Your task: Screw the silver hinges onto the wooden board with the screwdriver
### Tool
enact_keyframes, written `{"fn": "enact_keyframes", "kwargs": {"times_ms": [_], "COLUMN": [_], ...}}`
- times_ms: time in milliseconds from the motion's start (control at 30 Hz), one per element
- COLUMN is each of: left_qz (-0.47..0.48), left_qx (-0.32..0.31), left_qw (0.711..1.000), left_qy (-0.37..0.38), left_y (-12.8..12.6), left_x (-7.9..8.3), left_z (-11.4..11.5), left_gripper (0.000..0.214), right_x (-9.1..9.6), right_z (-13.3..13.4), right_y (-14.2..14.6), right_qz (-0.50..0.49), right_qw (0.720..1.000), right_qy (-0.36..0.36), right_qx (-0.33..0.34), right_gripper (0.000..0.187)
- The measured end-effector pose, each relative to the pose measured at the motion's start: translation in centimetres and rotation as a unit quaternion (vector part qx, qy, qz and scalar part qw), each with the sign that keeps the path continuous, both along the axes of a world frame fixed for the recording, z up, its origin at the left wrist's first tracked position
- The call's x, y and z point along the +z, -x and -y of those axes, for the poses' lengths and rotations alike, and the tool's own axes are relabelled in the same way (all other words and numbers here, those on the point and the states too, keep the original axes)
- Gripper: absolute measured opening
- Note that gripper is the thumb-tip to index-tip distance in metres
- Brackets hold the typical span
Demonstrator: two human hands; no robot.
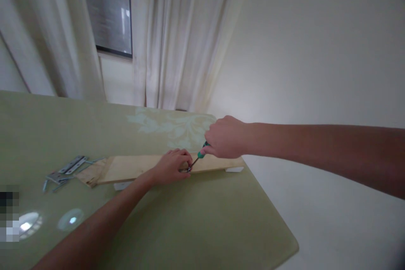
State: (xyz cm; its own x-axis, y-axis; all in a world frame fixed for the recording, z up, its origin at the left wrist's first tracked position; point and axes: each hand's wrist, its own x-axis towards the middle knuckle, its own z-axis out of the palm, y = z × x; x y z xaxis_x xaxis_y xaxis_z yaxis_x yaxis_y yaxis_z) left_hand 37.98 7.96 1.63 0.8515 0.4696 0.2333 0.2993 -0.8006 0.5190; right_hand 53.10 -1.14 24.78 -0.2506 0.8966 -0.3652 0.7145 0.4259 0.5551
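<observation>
A long pale wooden board (133, 168) lies across the green table (196, 228), propped on small white blocks. My right hand (225, 137) is closed round a green-handled screwdriver (201, 154), whose tip points down at the board's near edge. My left hand (173, 165) rests on the board with fingers pinched at the screwdriver tip, on a small metal piece I cannot make out.
Several metal hinges and screws (68, 168) lie on the table left of the board. Two light reflections show on the table at the near left. The table's rounded right edge (284, 236) drops to a white floor. Curtains and a window stand behind.
</observation>
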Motion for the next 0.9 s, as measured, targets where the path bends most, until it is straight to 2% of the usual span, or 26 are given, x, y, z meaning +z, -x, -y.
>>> {"fn": "enact_keyframes", "kwargs": {"times_ms": [33,100,167,233,267,300,400,467,533,600,667,700,733,767,833,900], "left_qz": [0.001,-0.002,-0.003,-0.003,0.0,0.004,0.011,0.011,0.008,0.007,0.007,0.007,0.006,0.005,0.003,0.002], "left_qx": [0.0,0.0,0.003,0.006,0.005,0.003,-0.008,-0.008,-0.005,-0.002,0.003,0.005,0.005,0.005,-0.002,-0.008], "left_qw": [1.0,1.0,1.0,1.0,1.0,1.0,1.0,1.0,1.0,1.0,1.0,1.0,1.0,1.0,1.0,1.0], "left_qy": [-0.001,-0.007,-0.016,-0.021,-0.021,-0.019,-0.009,-0.007,-0.012,-0.019,-0.021,-0.022,-0.022,-0.021,-0.019,-0.012], "left_y": [0.0,0.0,0.0,0.0,0.0,0.0,0.0,-0.1,-0.1,-0.1,-0.2,-0.2,-0.2,-0.2,-0.1,-0.1], "left_x": [0.0,-0.1,-0.3,-0.4,-0.4,-0.4,-0.3,-0.3,-0.5,-0.7,-0.9,-0.9,-0.9,-0.8,-0.6,-0.3], "left_z": [0.0,-0.1,-0.1,-0.1,-0.1,-0.1,-0.1,-0.1,-0.2,-0.2,-0.3,-0.3,-0.3,-0.2,-0.2,-0.1], "left_gripper": [0.017,0.015,0.014,0.014,0.014,0.014,0.012,0.014,0.016,0.017,0.016,0.016,0.016,0.016,0.013,0.013], "right_x": [0.1,0.3,0.3,0.1,-0.1,-0.3,-1.1,-1.2,-0.9,-0.3,0.0,0.1,0.0,-0.3,-1.0,-1.7], "right_z": [-0.2,-0.6,-1.0,-1.2,-1.3,-1.3,-1.3,-1.5,-1.8,-2.1,-2.4,-2.4,-2.4,-2.4,-2.3,-2.2], "right_y": [-0.3,-1.1,-1.7,-1.8,-1.6,-1.4,-0.5,-0.1,-0.1,-0.3,-0.6,-0.6,-0.6,-0.6,-0.4,-0.1], "right_qz": [-0.002,0.003,0.023,0.044,0.047,0.043,0.002,-0.02,-0.011,0.016,0.037,0.042,0.041,0.034,0.012,-0.007], "right_qw": [1.0,0.99,0.958,0.926,0.928,0.943,0.994,1.0,0.999,0.989,0.953,0.933,0.927,0.94,0.982,0.998], "right_qy": [0.001,0.011,0.039,0.072,0.077,0.068,0.005,-0.014,-0.007,0.017,0.069,0.095,0.108,0.102,0.055,0.01], "right_qx": [0.027,0.14,0.285,0.368,0.362,0.324,0.112,0.019,0.032,0.145,0.294,0.343,0.356,0.325,0.181,0.057], "right_gripper": [0.047,0.039,0.031,0.035,0.035,0.036,0.046,0.047,0.047,0.042,0.027,0.027,0.03,0.031,0.039,0.049]}}
